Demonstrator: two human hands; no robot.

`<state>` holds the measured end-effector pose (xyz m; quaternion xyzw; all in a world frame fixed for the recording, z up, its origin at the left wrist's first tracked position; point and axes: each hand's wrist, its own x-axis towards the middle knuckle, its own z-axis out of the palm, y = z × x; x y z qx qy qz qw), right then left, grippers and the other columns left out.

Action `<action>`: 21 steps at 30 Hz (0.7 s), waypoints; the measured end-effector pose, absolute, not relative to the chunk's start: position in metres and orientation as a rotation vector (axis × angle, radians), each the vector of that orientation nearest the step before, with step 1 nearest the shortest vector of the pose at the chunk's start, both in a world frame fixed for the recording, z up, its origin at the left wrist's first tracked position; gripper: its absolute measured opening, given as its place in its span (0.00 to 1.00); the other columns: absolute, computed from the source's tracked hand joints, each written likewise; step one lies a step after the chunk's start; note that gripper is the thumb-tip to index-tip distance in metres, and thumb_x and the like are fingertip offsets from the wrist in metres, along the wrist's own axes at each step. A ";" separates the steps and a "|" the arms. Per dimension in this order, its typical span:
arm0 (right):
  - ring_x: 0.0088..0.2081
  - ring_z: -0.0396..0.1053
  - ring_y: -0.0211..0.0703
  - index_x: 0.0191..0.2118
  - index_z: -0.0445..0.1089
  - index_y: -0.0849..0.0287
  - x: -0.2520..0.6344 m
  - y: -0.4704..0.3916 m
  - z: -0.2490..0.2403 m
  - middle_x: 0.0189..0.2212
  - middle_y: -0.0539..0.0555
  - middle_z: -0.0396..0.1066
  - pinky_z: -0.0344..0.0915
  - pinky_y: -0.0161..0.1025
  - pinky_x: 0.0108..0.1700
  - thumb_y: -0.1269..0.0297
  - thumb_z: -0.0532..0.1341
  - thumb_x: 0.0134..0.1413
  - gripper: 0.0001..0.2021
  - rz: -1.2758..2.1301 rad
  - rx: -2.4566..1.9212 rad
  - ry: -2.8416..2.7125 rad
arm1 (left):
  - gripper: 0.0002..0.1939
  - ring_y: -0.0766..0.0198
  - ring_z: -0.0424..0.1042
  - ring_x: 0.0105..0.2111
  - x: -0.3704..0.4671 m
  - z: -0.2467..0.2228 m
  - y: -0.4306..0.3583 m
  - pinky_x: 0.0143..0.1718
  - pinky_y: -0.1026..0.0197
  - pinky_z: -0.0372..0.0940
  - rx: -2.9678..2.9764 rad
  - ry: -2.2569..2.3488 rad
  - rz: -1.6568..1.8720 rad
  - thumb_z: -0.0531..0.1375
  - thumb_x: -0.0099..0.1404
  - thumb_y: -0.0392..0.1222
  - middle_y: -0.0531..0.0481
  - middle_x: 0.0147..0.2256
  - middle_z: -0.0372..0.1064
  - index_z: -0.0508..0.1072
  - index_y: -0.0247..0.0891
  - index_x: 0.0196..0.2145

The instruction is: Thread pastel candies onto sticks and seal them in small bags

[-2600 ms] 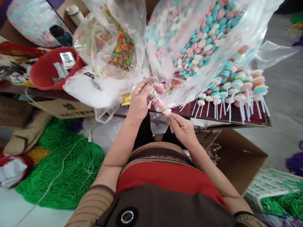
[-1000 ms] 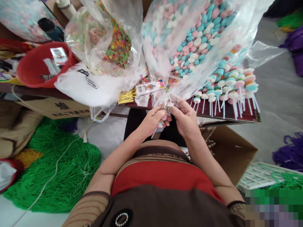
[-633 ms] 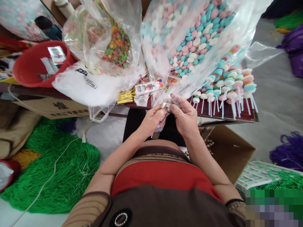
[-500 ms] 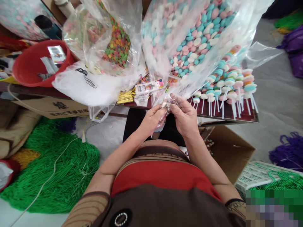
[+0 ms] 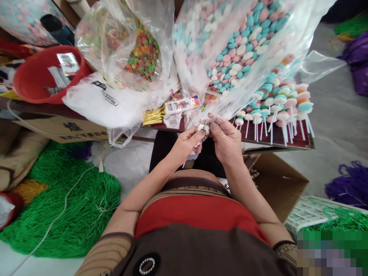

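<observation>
In the head view, my left hand is closed around a candy stick in a clear plastic wrapper. A short end of its white stick pokes out below that hand. My right hand pinches the gathered top of the wrapper, thumb against fingers. Most of the candy is hidden by my fingers. Just beyond, on the table edge, lie a bundle of yellow twist ties and a printed card. To the right rests a pile of candy skewers with white sticks hanging over the edge.
Big clear bags hold pink, blue and white candies and coloured rings. A red basin and a white plastic bag are at left. Green cord covers the floor; an open carton stands right below the table.
My right hand has shifted slightly right and down, its fingers still at the wrapper's top. The left hand stays almost in place, holding the candy stick.
</observation>
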<state>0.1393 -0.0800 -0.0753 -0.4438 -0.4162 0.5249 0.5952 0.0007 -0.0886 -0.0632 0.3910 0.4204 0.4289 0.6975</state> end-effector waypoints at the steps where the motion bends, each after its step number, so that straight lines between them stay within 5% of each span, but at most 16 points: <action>1: 0.48 0.80 0.48 0.49 0.80 0.47 0.139 -0.080 -0.076 0.46 0.51 0.83 0.76 0.50 0.56 0.47 0.71 0.53 0.19 1.201 -1.035 -0.978 | 0.25 0.74 0.61 0.16 0.001 -0.063 -0.088 0.18 0.67 0.53 0.872 0.928 0.953 0.68 0.57 0.63 0.61 0.18 0.58 0.66 0.39 0.28; 9: 0.43 0.80 0.44 0.45 0.81 0.48 0.140 -0.078 -0.078 0.43 0.50 0.83 0.78 0.44 0.49 0.46 0.71 0.54 0.16 1.157 -1.032 -1.028 | 0.27 0.75 0.59 0.15 0.002 -0.062 -0.088 0.17 0.68 0.51 0.825 0.891 0.962 0.71 0.54 0.63 0.62 0.17 0.56 0.65 0.39 0.26; 15: 0.51 0.79 0.46 0.61 0.71 0.45 0.145 -0.086 -0.073 0.56 0.54 0.77 0.77 0.45 0.51 0.43 0.64 0.61 0.25 1.199 -1.067 -1.076 | 0.20 0.69 0.71 0.23 0.001 -0.053 -0.069 0.26 0.65 0.64 0.690 0.902 1.130 0.67 0.62 0.59 0.57 0.24 0.69 0.69 0.41 0.33; 21: 0.42 0.80 0.47 0.51 0.78 0.53 0.138 -0.109 -0.080 0.42 0.54 0.83 0.78 0.46 0.47 0.46 0.70 0.55 0.22 1.463 -1.121 -1.067 | 0.12 0.67 0.75 0.31 0.003 -0.032 -0.053 0.28 0.66 0.65 0.727 0.911 1.344 0.60 0.71 0.54 0.54 0.31 0.74 0.70 0.44 0.39</action>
